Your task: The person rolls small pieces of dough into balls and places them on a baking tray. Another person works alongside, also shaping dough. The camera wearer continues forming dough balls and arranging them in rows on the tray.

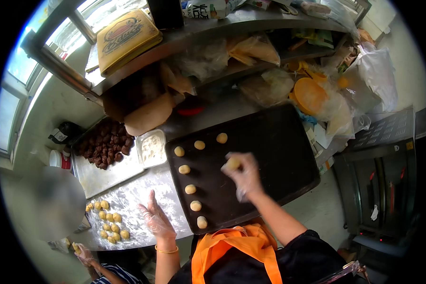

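Observation:
In a clear plastic glove, my right hand point(246, 174) grips a pale dough ball point(233, 163) above the black baking tray point(269, 149). Several round dough balls rest on that tray, in a row down its left side and along its upper left; one of them is a dough ball point(190, 189) near the left rim. My left hand point(157, 218), also gloved, hovers over the floured steel table point(163, 184) with fingers apart and nothing held. To its left, small yellowish dough pieces point(109, 217) lie in loose groups on the flour.
A metal tray point(110, 181) carries a heap of dark brown filling lumps point(106, 142). Beside it sits a clear tub of flour point(152, 149). A co-worker's gloved hand point(83, 255) holds a dough piece at lower left. Shelves point(206, 32) overhang the back; an oven point(372, 188) stands right.

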A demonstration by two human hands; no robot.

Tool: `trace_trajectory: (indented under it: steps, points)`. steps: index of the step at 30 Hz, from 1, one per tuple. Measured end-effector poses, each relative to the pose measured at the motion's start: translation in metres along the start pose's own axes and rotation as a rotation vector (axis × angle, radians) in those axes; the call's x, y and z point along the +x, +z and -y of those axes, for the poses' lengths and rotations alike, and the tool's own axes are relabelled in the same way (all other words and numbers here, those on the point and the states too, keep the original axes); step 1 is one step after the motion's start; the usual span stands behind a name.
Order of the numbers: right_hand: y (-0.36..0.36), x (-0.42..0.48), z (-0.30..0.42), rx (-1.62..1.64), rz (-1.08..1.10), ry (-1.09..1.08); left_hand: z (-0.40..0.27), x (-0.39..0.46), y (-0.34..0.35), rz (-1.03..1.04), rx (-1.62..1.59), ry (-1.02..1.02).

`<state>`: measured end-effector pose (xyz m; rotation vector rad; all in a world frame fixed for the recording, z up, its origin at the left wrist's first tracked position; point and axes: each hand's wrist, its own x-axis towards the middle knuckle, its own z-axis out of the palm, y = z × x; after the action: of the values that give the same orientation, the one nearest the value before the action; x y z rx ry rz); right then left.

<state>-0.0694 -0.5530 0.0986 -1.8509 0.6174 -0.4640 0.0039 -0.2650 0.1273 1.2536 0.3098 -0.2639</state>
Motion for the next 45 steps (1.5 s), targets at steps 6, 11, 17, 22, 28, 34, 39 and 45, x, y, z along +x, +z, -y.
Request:
trace_trajectory:
  steps: [6,11,17,22,28,34,39,45]
  points:
    - [-0.041,0.091,-0.057,-0.26,-0.209,-0.201,0.002,0.003,-0.02,-0.096,0.056,0.008]
    - [-0.022,0.113,-0.082,-0.342,-0.034,-0.217,0.002,0.0,-0.029,-0.113,0.061,0.003]
    - [-0.016,0.121,-0.087,-0.489,-0.044,-0.229,0.012,-0.006,-0.041,-0.162,-0.001,0.015]
    - [-0.01,0.127,-0.092,-0.569,-0.03,-0.216,0.016,-0.013,-0.051,-0.283,-0.072,0.019]
    - [-0.006,0.13,-0.106,-0.645,0.004,-0.412,0.029,-0.013,-0.114,-0.275,0.115,0.027]
    - [-0.025,0.084,-0.089,-0.777,-0.133,-0.352,0.061,0.005,-0.265,-0.666,1.138,0.013]
    - [0.026,0.023,0.007,-0.625,-0.245,-0.305,0.011,0.02,-0.326,-0.784,1.282,-0.215]
    - [0.229,-0.056,0.073,-0.42,0.468,-0.635,0.017,0.049,-0.363,-0.703,1.314,-0.181]
